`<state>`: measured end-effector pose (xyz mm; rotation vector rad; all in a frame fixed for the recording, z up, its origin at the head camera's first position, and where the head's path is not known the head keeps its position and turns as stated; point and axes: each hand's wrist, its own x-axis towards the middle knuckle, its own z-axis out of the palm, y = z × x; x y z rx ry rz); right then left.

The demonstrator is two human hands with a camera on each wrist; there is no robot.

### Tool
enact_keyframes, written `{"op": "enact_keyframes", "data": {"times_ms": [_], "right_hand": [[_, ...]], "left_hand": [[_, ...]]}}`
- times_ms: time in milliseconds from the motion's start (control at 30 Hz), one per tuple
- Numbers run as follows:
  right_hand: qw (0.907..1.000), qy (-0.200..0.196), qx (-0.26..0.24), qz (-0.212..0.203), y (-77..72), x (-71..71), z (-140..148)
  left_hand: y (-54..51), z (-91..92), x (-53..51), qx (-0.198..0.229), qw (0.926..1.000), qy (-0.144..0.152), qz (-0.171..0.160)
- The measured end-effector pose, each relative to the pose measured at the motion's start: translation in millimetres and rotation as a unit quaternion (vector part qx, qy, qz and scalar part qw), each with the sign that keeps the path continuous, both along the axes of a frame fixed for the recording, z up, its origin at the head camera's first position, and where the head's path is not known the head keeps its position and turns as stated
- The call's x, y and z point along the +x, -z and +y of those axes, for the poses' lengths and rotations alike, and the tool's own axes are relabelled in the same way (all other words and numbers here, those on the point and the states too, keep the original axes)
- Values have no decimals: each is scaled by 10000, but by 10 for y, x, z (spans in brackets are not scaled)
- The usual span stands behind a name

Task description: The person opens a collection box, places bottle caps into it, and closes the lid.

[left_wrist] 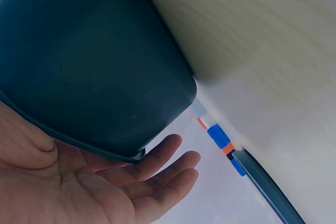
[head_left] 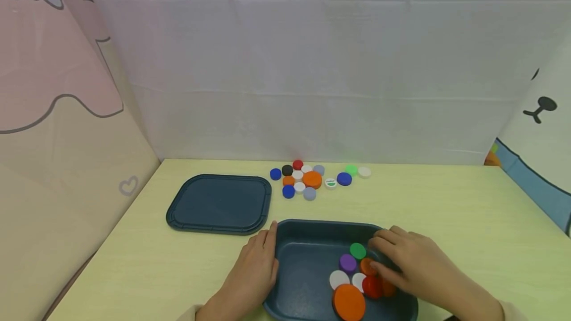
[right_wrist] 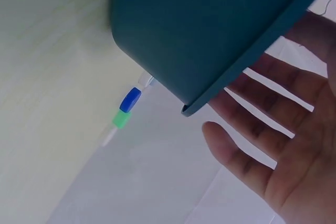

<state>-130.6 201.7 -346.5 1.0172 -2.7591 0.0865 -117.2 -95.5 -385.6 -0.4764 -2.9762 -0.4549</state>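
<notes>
Resting at the left edge of a dark tray (head_left: pixel 299 276) on the surface (head_left: pixel 468 212), the left hand (head_left: pixel 252 267) had loosely extended fingers; the right hand (head_left: pixel 408 264), fingers loosely parted, reached over the opposite rim beside colored caps (head_left: pixel 349 302) inside.

No wording can be read; the white cap (head_left: pixel 330 183) just right of the large orange cap (head_left: pixel 312 180) bears a green mark, too small to decipher.
</notes>
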Motion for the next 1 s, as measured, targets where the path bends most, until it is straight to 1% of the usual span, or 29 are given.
{"op": "enact_keyframes", "data": {"times_ms": [100, 233, 300, 567, 867, 1000], "right_hand": [[9989, -61, -218, 408, -17, -33, -13], [9927, -244, -549, 1044, -30, -109, -27], [9907, -259, -598, 1197, -40, -160, -29], [9891, -179, -488, 1374, -70, -393, 2], [9930, 122, -307, 1137, -72, -633, 6], [9941, 211, -191, 1046, -46, -759, -8]], "left_hand": [[-4, -2, 4, -5, 10000, 7, -35], [-10, -4, 8, -8, 10000, 12, -66], [-12, -5, 8, -4, 10000, 16, -72], [-9, -3, 7, 7, 10000, 26, -11], [-10, -3, 6, 39, 10000, 0, -76], [-5, -4, 10, 41, 10000, -6, -89]]}}
